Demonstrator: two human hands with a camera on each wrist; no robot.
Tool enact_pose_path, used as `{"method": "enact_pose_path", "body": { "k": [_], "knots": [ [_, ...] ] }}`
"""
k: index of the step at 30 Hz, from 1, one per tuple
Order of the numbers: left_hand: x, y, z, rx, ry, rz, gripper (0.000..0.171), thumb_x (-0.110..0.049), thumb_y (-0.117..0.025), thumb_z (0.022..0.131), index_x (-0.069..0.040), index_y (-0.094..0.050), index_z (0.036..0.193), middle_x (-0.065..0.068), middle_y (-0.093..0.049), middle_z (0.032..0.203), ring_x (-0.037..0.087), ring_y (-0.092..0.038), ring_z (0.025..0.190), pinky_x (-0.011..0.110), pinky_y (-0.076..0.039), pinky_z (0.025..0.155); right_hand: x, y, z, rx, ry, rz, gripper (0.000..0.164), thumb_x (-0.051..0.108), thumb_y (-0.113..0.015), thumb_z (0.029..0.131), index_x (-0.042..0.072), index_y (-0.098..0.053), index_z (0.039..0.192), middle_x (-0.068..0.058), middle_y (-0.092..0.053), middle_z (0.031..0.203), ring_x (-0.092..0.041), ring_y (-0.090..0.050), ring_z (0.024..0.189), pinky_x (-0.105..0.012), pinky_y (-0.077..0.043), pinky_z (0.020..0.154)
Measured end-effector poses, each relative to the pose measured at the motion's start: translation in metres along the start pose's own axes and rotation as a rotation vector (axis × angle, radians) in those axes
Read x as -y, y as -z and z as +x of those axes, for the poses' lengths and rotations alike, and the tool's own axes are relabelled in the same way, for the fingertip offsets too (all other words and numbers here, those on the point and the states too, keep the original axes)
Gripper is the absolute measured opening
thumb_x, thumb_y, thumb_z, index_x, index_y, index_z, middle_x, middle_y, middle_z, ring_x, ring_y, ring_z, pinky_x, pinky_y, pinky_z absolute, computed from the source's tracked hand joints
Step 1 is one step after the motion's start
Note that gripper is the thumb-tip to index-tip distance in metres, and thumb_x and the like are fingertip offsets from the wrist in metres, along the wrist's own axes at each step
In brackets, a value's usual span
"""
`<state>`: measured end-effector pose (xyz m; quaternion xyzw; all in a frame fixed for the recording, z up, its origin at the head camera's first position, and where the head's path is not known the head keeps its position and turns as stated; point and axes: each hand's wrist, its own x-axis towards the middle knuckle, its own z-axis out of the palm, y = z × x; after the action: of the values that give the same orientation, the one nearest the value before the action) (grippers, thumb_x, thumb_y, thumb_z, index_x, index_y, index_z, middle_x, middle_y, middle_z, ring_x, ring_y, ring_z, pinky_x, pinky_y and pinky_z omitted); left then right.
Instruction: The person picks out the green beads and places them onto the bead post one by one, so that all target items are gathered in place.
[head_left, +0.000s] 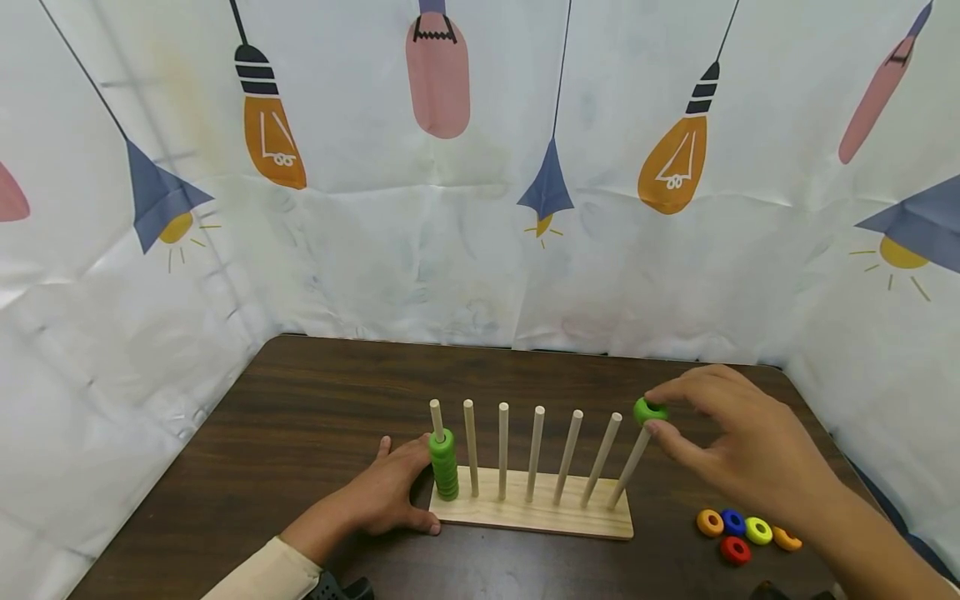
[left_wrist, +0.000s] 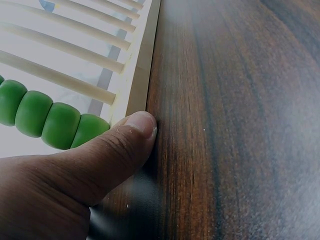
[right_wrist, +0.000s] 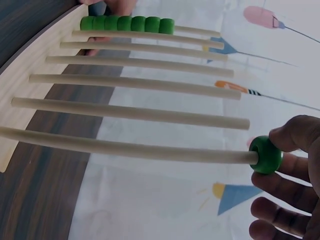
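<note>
A wooden bead-stacking frame (head_left: 536, 515) stands on the table, with several upright pegs in a row on its flat base. My left hand (head_left: 386, 492) grips the left end of the base, thumb along the front corner (left_wrist: 137, 125) and fingers behind. Beside it, the leftmost peg carries a stack of green beads (head_left: 444, 468); bare wood shows above them. Between thumb and fingertips, my right hand (head_left: 757, 446) pinches one green bead (right_wrist: 268, 156) at the tip of the rightmost peg (head_left: 630, 468). That peg's end sits at the bead's hole in the right wrist view.
Loose beads lie on the table to the right, under the right forearm: an orange one (head_left: 709, 523), a blue one (head_left: 733, 522), a yellow-green one (head_left: 759, 531), a red one (head_left: 736, 550) and another orange piece (head_left: 786, 539). A printed cloth (head_left: 465, 267) hangs behind the dark table (head_left: 300, 417).
</note>
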<state>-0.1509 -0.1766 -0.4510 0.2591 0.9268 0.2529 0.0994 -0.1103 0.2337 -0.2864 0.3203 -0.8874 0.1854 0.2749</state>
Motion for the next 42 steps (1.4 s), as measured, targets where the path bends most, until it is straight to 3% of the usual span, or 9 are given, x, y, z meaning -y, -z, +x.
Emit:
{"method": "enact_pose_path", "body": {
  "k": [13,26,42],
  "knots": [
    [-0.001,0.0,0.0,-0.006,-0.008,-0.002,0.093,-0.044,-0.094,0.07,-0.012,-0.053,0.146,0.018,-0.043,0.157,0.043,-0.031,0.148,0.081,-0.006,0.108,0.006,-0.009,0.008,0.0,0.021,0.025,0.038,0.016,-0.089,0.076,0.029,-0.074,0.108,0.018,-0.068,0.107,-0.007,-0.061,0.101,-0.017,-0.047,0.083],
    [0.001,-0.001,0.001,0.0,-0.006,-0.008,0.096,-0.046,-0.094,0.07,-0.013,-0.05,0.149,0.018,-0.041,0.158,0.042,-0.029,0.149,0.08,-0.005,0.109,0.016,-0.017,0.017,0.013,0.022,0.046,0.039,0.015,-0.089,0.075,0.029,-0.073,0.109,0.018,-0.068,0.107,-0.006,-0.06,0.1,-0.018,-0.049,0.072],
    [-0.001,0.0,0.0,0.0,0.0,-0.006,0.095,-0.045,-0.094,0.07,-0.013,-0.051,0.149,0.017,-0.043,0.157,0.041,-0.03,0.149,0.08,-0.006,0.109,0.024,-0.027,0.027,0.047,0.034,0.085,0.033,0.018,-0.087,0.08,0.026,-0.073,0.109,0.019,-0.068,0.107,-0.007,-0.061,0.102,-0.031,-0.056,0.068]
  ]
}}
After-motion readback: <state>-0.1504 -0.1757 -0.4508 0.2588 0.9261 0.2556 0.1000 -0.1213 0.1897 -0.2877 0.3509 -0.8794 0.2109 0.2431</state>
